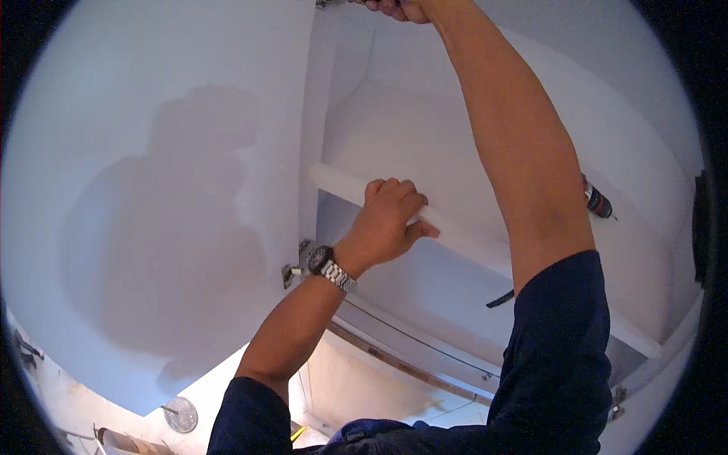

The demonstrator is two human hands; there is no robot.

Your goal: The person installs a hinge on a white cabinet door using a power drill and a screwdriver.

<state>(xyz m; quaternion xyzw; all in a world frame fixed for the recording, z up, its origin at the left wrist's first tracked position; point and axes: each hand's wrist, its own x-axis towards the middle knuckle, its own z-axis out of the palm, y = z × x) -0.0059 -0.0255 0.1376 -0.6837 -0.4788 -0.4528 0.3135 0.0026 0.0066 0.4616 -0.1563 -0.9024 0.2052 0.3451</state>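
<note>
1. Nearest are the dark sleeves (557, 326) at the lower edge, the right one reaching higher than the left, with both bare arms stretched out beyond them.
2. A watch (334, 271) with a dark dial and a metal band sits on the left wrist.
3. The left grip (388, 220) is curled on the shelf's front edge — fingers bent over the top, thumb out along the front face — so it clasps that edge.
4. The shelf (474, 249) (white, like the walls around it) runs across the cabinet, sloping down to the right in view, behind the right arm.
5. The right grip (409, 10) is up at the top edge, beside the upper hinge (322, 4); it is partly cut off, so I cannot tell whether it is spread or pinching something.
6. The door (227, 45) stands swung out on the left, a broad shadow across it; a lower hinge (288, 276) shows at its edge, near the watch.
7. On the shelf, just right of the right arm, lies a drill (597, 200), black and red, partly hidden by that arm.
8. Under the shelf is a black bar (500, 300), its right end hidden by the sleeve.
9. Farthest, down below the door — a grey disc (180, 415) and a bucket (114, 441).
</note>
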